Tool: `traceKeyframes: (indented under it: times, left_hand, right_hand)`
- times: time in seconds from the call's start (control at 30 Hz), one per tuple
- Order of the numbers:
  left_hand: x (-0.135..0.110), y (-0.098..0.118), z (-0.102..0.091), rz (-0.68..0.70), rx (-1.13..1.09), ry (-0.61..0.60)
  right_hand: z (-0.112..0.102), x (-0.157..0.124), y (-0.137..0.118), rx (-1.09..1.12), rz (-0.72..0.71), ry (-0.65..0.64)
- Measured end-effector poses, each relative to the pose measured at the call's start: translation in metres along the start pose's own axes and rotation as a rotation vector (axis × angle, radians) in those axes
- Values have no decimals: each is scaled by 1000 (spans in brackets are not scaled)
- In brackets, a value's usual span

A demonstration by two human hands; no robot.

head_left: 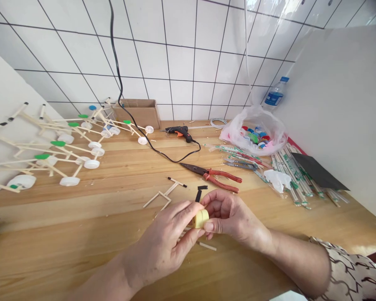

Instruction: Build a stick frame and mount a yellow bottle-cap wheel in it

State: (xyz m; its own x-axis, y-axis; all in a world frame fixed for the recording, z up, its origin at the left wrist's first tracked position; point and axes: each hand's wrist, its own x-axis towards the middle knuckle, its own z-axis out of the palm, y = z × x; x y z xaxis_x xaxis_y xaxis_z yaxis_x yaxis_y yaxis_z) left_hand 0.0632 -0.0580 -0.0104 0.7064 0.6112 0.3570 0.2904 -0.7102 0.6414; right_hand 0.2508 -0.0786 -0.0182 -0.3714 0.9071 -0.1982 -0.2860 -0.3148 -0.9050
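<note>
Bare tabletop [65, 225] allows passage leftward; stick frame [167, 194], pliers [207, 172] and black cord [112, 33] obstruct ahead.

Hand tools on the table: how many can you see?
3: the glue gun near the tiled wall, the red-handled pliers beyond the right hand, and the snips in front of the plastic bag. Others may be hidden.

Head-worn view, close; faces forward, down across tabletop [65, 221].

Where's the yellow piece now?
Head view, lower centre: the yellow piece is held between the left hand and the right hand, below the red-handled pliers.
</note>
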Motion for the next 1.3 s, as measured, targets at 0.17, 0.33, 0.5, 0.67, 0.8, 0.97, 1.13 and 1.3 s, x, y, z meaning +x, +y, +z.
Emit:
traceKeyframes:
  times: [0.17,0.33,0.5,0.67,0.8,0.97,1.13,1.3]
  left_hand:
    - [1,-4,-6,-224,-276,21]
    - [3,-16,-17,-514,-778,125]
    - [3,-23,-22,-431,-1015,107]
    - [5,-22,-22,-393,-1080,124]
    - [6,-21,-22,-401,-1115,136]
    - [5,-20,-22,-446,-1100,118]
    - [4,-19,-20,-503,-1069,73]
    - [4,-16,-18,-519,-1042,13]
  right_hand:
    - [5,-5,-11,-169,-41,0]
    - [8,-17,-23,-852,-135,44]
    - [9,-23,-18,-1489,-43,-162]
    - [8,-23,-5,-1651,-74,-218]
    - [8,-22,-3,-1715,-171,-240]
    - [10,-26,-20,-1407,-198,-95]
    - [8,-28,-25,-1039,-416,19]
    - [7,-25,-16,-997,-613,105]
